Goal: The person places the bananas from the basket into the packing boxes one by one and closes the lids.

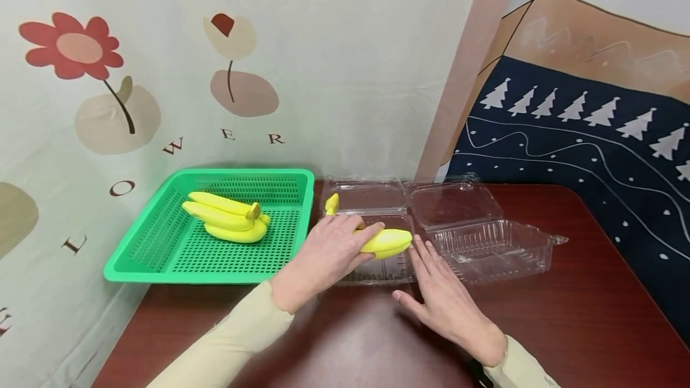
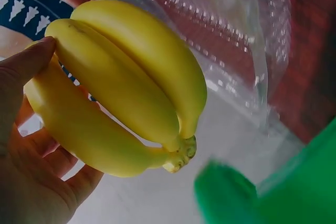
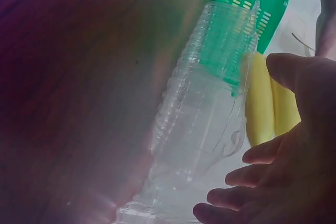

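Note:
My left hand (image 1: 335, 247) grips a bunch of yellow bananas (image 1: 387, 243) above a clear plastic clamshell box (image 1: 372, 275) whose lid is raised at the back. In the left wrist view the thumb lies on the bunch (image 2: 115, 82), the other fingers curl under it, and three bananas join at a stubby stem. My right hand (image 1: 444, 295) has its fingers extended beside the box's right side, fingertips right by the banana tips. The right wrist view shows this hand's spread fingers (image 3: 231, 199) near the box wall (image 3: 184, 114).
A green perforated basket (image 1: 210, 278) stands on the left with another banana bunch (image 1: 232, 217) inside. To the right lies a second clear clamshell box (image 1: 501, 250), its lid (image 1: 453, 202) folded back. Both boxes sit on a dark red table (image 1: 587, 292), before a printed curtain (image 1: 345, 64).

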`<state>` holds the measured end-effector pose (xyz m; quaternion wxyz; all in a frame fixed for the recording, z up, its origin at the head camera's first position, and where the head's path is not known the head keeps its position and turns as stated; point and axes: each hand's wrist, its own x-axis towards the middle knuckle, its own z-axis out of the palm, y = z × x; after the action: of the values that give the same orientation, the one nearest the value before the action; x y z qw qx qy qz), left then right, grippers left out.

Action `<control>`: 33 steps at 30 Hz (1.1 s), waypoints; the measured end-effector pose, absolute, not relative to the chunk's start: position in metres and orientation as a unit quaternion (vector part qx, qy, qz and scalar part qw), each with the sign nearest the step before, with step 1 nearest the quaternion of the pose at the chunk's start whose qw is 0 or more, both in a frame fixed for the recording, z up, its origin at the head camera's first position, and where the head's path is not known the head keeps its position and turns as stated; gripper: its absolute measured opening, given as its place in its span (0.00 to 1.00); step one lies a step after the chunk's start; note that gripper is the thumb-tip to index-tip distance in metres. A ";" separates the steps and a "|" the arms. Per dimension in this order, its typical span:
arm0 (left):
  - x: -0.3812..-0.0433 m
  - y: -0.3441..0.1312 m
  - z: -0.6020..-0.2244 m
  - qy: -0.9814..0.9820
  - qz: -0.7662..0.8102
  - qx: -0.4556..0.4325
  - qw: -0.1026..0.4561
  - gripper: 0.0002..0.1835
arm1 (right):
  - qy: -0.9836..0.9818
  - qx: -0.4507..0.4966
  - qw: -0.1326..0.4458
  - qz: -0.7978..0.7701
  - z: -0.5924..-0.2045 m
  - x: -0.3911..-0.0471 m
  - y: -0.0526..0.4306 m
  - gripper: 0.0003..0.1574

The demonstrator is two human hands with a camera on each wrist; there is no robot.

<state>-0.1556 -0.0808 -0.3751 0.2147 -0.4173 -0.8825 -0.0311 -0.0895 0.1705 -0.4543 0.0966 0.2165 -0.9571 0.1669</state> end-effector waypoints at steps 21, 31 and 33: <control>-0.167 -0.055 -0.419 -0.903 -0.023 -0.371 0.214 0.27 | -0.954 0.204 0.118 0.187 -0.459 -0.095 0.178 0.62; -0.161 -0.053 -0.424 -0.906 -0.019 -0.368 0.209 0.30 | -0.957 0.193 0.094 0.196 -0.461 -0.096 0.178 0.61; -0.160 -0.054 -0.425 -0.907 -0.020 -0.367 0.204 0.30 | -0.957 0.192 0.090 0.198 -0.461 -0.096 0.178 0.60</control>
<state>-0.1602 -0.0536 -0.4246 0.2043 -0.3667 -0.9074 -0.0202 -0.0961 0.1781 -0.4615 0.0896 0.1921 -0.9571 0.1975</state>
